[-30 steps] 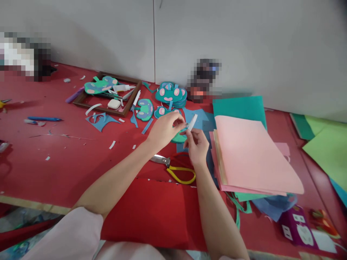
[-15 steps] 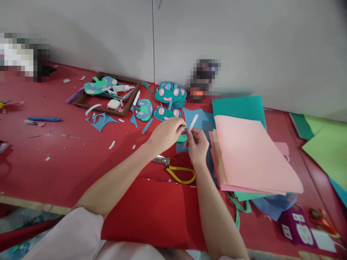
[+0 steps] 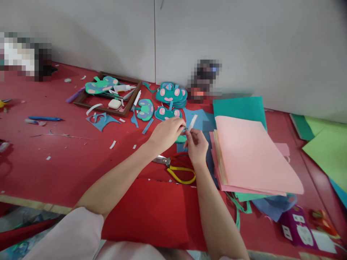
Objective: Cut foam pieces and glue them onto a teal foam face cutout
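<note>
A narrow white strip (image 3: 193, 122) sticks up from the fingertips of my right hand (image 3: 197, 144), which is closed in a pinch. Close against it, my left hand (image 3: 169, 131) also pinches, with something tiny between thumb and forefinger that I cannot make out. Below the hands, a green piece (image 3: 181, 139) lies partly hidden on a blue sheet (image 3: 200, 118). Scissors with yellow handles (image 3: 181, 176) rest under my wrists. Just beyond are a teal frog-face cutout (image 3: 165, 113) and a stack of similar cutouts (image 3: 171, 95).
To the right is a pile of pink sheets (image 3: 255, 155) over a teal sheet (image 3: 238, 104). A wooden frame (image 3: 108, 110) holds a cutout, tubes and an eraser-like white block. Blue scraps (image 3: 101, 122) and a blue pen (image 3: 45, 118) lie left. A purple box (image 3: 296, 227) stands at front right.
Both hands stay pinched together in nearly the same place. The white strip has tilted and shifted slightly; the whole view has moved a little.
</note>
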Available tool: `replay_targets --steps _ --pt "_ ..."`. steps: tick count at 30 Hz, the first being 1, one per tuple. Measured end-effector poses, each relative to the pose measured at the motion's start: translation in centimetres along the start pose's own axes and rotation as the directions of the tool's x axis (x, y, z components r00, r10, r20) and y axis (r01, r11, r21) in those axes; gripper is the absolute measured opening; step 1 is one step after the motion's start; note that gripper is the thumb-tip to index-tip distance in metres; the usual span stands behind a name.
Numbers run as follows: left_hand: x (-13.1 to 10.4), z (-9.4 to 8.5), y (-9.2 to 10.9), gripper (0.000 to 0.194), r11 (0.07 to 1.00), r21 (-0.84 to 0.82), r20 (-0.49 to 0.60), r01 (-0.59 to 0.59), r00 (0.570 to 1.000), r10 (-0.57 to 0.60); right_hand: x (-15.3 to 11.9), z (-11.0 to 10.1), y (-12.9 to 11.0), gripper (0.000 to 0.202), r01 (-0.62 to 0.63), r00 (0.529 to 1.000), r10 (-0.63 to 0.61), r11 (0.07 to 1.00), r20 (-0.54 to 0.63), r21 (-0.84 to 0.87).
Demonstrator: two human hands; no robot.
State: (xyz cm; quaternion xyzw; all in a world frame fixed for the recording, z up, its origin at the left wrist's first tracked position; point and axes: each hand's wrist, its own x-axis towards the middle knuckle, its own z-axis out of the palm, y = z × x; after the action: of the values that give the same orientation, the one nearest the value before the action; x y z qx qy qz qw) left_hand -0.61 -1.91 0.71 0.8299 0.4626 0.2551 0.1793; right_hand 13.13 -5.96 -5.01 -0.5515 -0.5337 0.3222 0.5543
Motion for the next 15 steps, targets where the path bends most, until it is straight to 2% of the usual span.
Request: replay_targets --steps 6,9,11,15 --pt "0.3 0.1 -1.6 0.012 1.000 0.011 -0.166 0.010 0.986 -0.008 0.0 0.0 -0.1 0.021 0.017 0.999 -0.016 1.000 0.028 -0.025" --pt "0.8 -0.2 -2.8 0.010 0.997 -0.032 -0.319 0.070 0.945 -0.076 0.0 0.0 -0.1 0.022 0.020 0.999 -0.019 0.999 0.033 -0.030" --pt "1.2 -0.6 -3.6 0.009 0.987 -0.133 -0.391 0.086 0.911 -0.132 0.0 0.0 0.0 0.022 0.018 1.000 -0.018 0.999 0.020 -0.027" --pt "1.8 -2.1 -5.1 0.028 0.899 -0.438 -0.408 -0.014 0.894 -0.185 0.0 0.0 -0.1 0.021 0.011 1.000 -0.011 1.000 0.024 -0.007"
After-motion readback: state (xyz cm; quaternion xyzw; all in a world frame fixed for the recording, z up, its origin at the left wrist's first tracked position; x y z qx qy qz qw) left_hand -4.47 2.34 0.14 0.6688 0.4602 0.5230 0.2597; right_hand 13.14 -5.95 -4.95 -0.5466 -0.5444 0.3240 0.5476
